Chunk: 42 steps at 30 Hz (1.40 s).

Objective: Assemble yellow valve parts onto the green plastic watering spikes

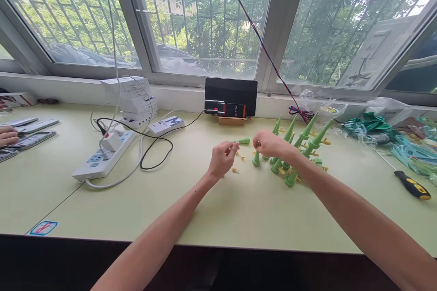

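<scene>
My right hand [273, 144] is closed around the upper part of a green plastic watering spike [256, 160], which stands with its wide end down on the table. My left hand [221, 158] is just to the left, thumb and fingers pinched together; whatever is between them is too small or hidden to name. Behind its fingertips lies another green spike [244, 141] on its side. Small yellow valve pieces [236, 170] are scattered beside this hand. Several upright green spikes with yellow valves [309, 148] stand in a cluster, partly behind my right forearm.
A phone [235, 110] leans on a black tablet [251, 93] at the back. Left are a power strip [99, 163], cables and white boxes [136, 100]. Right are a screwdriver [412, 185] and plastic bags [375, 122]. Another person's hand [7, 136] is by phone parts at far left.
</scene>
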Each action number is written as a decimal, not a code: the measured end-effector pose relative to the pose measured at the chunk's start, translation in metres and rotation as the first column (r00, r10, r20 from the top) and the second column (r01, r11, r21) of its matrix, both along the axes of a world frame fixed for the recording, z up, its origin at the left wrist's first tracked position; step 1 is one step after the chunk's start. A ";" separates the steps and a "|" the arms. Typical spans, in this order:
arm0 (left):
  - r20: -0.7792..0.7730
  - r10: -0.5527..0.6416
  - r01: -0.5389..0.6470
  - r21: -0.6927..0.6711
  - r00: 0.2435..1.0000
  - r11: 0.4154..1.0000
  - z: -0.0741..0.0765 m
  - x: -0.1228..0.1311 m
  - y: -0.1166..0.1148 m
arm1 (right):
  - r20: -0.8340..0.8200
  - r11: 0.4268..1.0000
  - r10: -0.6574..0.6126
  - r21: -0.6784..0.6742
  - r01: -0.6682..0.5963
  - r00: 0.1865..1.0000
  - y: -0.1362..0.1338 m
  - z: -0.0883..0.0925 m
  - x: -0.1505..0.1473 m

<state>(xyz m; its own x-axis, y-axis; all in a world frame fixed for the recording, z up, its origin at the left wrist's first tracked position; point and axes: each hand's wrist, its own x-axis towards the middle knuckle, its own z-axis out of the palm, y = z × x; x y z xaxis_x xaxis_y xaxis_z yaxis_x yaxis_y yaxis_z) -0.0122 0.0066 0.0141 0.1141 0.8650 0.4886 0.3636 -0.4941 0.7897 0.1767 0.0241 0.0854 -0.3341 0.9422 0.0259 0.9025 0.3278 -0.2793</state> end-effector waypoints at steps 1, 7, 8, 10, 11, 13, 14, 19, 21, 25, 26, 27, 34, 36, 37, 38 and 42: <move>-0.003 0.002 -0.002 0.001 1.000 1.000 0.000 0.000 0.000 | 0.019 1.000 0.004 0.027 -0.004 1.000 0.001 -0.001 0.001; -0.009 0.006 -0.006 0.007 1.000 1.000 0.000 0.001 -0.001 | 0.116 0.999 -0.021 0.052 0.015 0.993 0.001 0.000 0.002; -0.010 0.005 -0.005 0.006 1.000 1.000 0.000 0.001 -0.001 | 0.132 0.999 -0.024 0.042 0.019 0.991 0.000 0.001 0.002; -0.012 0.004 -0.004 0.005 1.000 1.000 0.000 0.001 -0.001 | 0.162 0.999 -0.035 0.028 0.031 0.986 -0.002 0.003 0.002; -0.015 0.003 -0.003 0.004 1.000 1.000 0.000 0.001 -0.001 | 0.176 0.999 -0.046 0.029 0.041 0.983 -0.003 0.005 0.001; -0.016 0.001 -0.001 0.004 1.000 1.000 0.000 0.000 -0.001 | 0.200 0.998 -0.067 0.036 0.061 0.977 -0.004 0.007 0.001; -0.016 -0.002 0.002 0.006 1.000 1.000 0.000 0.000 -0.001 | 0.211 0.997 -0.074 0.039 0.067 0.975 -0.005 0.008 0.000; -0.019 -0.003 0.003 0.011 1.000 1.000 -0.001 0.000 0.000 | 0.222 0.992 -0.127 0.035 0.123 0.967 -0.013 0.013 -0.003; -0.022 -0.003 0.003 0.012 1.000 1.000 -0.001 0.000 0.000 | 0.222 0.988 -0.153 0.020 0.152 0.963 -0.017 0.017 -0.004; -0.020 0.002 -0.002 0.017 1.000 1.000 -0.001 0.001 -0.001 | 0.258 0.982 -0.185 0.003 0.190 0.948 -0.026 0.026 -0.008; -0.019 0.003 -0.003 0.018 1.000 1.000 -0.001 0.001 -0.001 | 0.286 0.980 -0.197 0.021 0.200 0.938 -0.028 0.028 -0.010; -0.019 0.005 -0.005 0.020 1.000 1.000 -0.002 0.001 -0.001 | 0.313 0.978 -0.210 0.049 0.205 0.926 -0.030 0.029 -0.011; -0.022 0.052 -0.051 0.038 0.998 0.998 0.000 -0.001 0.001 | 0.224 0.967 -0.187 0.214 0.138 0.956 -0.051 -0.003 -0.034; -0.001 0.091 -0.091 0.026 0.996 0.996 0.001 -0.003 0.002 | 0.209 0.981 -0.116 0.174 0.080 0.971 -0.053 -0.020 -0.042; 0.011 0.117 -0.117 0.019 0.993 0.993 0.002 -0.004 0.002 | 0.203 0.986 -0.102 0.152 0.071 0.974 -0.052 -0.027 -0.046; 0.023 0.146 -0.147 0.013 0.989 0.989 0.003 -0.006 0.003 | 0.202 0.988 -0.097 0.137 0.069 0.975 -0.050 -0.034 -0.049; 0.051 0.264 -0.264 -0.002 0.963 0.965 0.005 -0.010 0.005 | 0.204 0.987 -0.107 0.139 0.079 0.973 -0.029 -0.040 -0.060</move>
